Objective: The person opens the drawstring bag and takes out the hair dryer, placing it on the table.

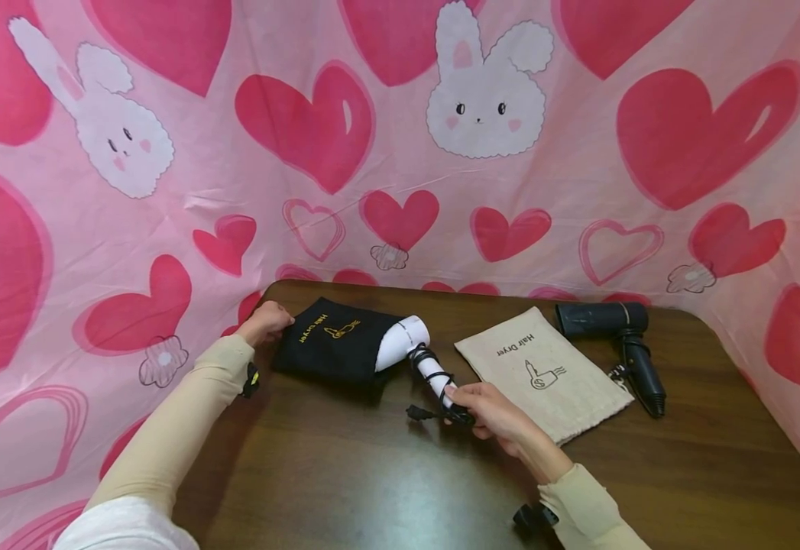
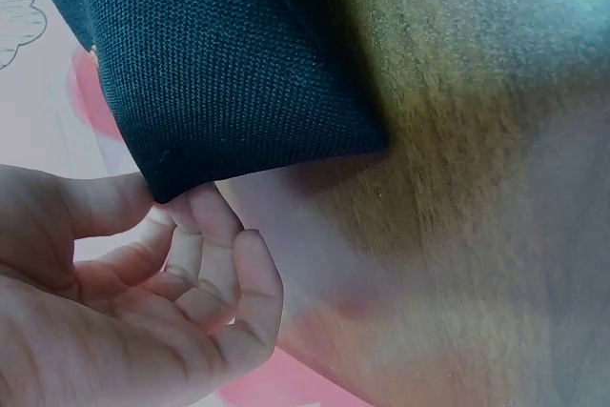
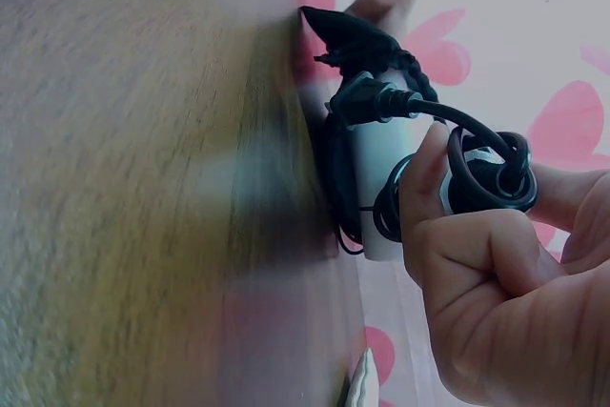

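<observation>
A white hair dryer (image 1: 403,342) lies partly inside a black cloth bag (image 1: 334,347) with gold "Hair Dryer" print; the dryer's other end is hidden in the bag. My right hand (image 1: 492,412) grips the end of its handle, which has a black cord (image 1: 432,374) wound round it. The cord's plug (image 3: 367,102) hangs loose beside the handle. At the bag's closed far-left corner, my left hand (image 1: 267,322) pinches the fabric between thumb and fingers. In the left wrist view that black corner (image 2: 181,173) sits at the thumb tip.
To the right, a beige cloth bag (image 1: 544,374) printed "Hair Dryer" lies flat on the brown wooden table (image 1: 344,473). Beside it rests a black hair dryer (image 1: 602,319), its handle pointing toward me. A pink curtain (image 1: 400,168) with hearts and rabbits surrounds the table.
</observation>
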Motion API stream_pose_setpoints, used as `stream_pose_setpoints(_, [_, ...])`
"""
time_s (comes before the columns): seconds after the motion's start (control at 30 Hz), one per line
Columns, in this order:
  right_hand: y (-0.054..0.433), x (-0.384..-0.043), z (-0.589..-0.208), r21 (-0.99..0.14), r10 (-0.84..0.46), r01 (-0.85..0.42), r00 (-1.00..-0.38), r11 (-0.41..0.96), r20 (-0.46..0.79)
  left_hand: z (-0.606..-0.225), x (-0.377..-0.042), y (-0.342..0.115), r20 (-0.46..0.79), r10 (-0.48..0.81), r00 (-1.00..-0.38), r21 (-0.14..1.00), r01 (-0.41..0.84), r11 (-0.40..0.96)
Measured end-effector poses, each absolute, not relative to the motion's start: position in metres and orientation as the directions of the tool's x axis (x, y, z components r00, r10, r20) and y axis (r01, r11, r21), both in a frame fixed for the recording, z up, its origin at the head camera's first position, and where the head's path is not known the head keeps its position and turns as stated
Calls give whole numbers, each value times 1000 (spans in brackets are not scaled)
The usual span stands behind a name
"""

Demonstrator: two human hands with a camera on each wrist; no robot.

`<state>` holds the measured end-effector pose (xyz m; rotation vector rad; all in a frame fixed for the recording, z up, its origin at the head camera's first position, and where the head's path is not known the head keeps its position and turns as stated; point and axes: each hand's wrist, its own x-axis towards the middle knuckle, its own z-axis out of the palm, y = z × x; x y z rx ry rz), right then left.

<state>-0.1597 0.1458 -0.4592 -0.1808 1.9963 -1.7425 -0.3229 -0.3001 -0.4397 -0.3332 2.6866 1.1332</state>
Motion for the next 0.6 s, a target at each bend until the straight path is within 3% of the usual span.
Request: stream_pose_setpoints(0.6, [147,-160,-459,-958,-398,212,-876,194,-274,-438,-320,-300,-229,-127,-965,646,-248,722])
